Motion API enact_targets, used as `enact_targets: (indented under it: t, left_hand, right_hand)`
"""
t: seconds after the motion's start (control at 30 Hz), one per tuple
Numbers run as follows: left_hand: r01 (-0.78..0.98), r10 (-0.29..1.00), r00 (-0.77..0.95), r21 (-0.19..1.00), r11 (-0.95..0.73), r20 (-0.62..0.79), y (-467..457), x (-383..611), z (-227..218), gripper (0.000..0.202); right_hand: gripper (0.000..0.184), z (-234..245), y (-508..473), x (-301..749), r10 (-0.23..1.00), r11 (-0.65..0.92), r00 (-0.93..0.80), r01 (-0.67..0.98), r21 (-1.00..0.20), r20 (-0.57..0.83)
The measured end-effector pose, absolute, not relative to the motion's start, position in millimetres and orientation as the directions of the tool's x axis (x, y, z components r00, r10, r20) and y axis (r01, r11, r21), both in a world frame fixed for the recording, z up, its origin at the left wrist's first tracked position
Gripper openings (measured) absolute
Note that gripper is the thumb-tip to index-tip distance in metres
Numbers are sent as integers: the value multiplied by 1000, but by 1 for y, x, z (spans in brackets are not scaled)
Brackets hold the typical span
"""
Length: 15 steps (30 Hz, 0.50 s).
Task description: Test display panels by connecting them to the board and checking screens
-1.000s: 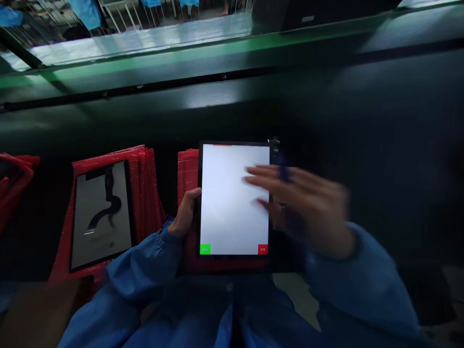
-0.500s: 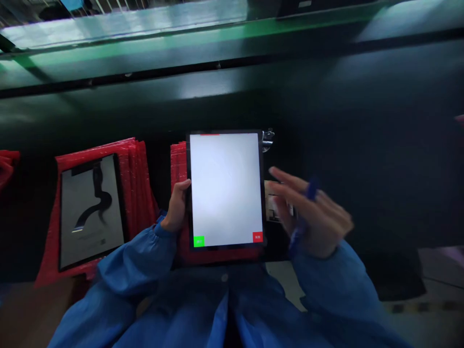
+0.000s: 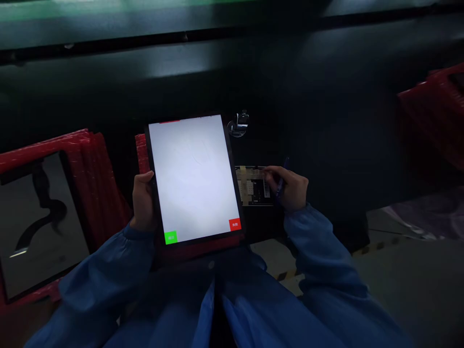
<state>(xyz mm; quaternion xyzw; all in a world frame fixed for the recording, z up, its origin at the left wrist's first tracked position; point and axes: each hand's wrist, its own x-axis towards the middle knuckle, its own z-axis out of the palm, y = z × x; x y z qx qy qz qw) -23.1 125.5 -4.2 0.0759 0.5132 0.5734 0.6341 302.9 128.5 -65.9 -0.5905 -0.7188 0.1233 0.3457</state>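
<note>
My left hand point(image 3: 144, 200) is closed on the left edge of a lit display panel point(image 3: 195, 179), thumb over its frame. The panel shows a white screen with a green box at the lower left and a red box at the lower right. My right hand point(image 3: 291, 187) has a blue pen point(image 3: 280, 187) tucked among its fingers. Its fingertips are at the upper right of a circuit board point(image 3: 258, 188) with yellowish tape, partly hidden behind the panel. Whether they pinch the board I cannot tell. Red sheets point(image 3: 142, 152) lie under the panel.
A grey panel point(image 3: 39, 232) with a dark ribbon cable lies on a stack of red bags point(image 3: 92, 169) at the left. A shiny metal piece point(image 3: 239, 124) stands beyond the display's upper right corner. More red bags point(image 3: 424, 99) are at the far right, with clear plastic point(image 3: 431, 217) below.
My right hand has come down to the circuit board, its spread fingers drawing together. The display has tilted slightly counter-clockwise in my left hand. The view has shifted to the right.
</note>
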Motion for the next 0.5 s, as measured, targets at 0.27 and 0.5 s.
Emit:
enact_targets:
  t: [0.27, 0.5]
  left_hand:
    - [-606, 768, -233, 707, 365, -596, 125, -18, 5, 27]
    - [-616, 769, -227, 700, 361, -597, 126, -18, 3, 28]
  right_hand:
    - [23, -68, 134, 300, 906, 354, -185, 823, -445, 380]
    - [27, -76, 134, 300, 873, 383, -254, 886, -262, 417]
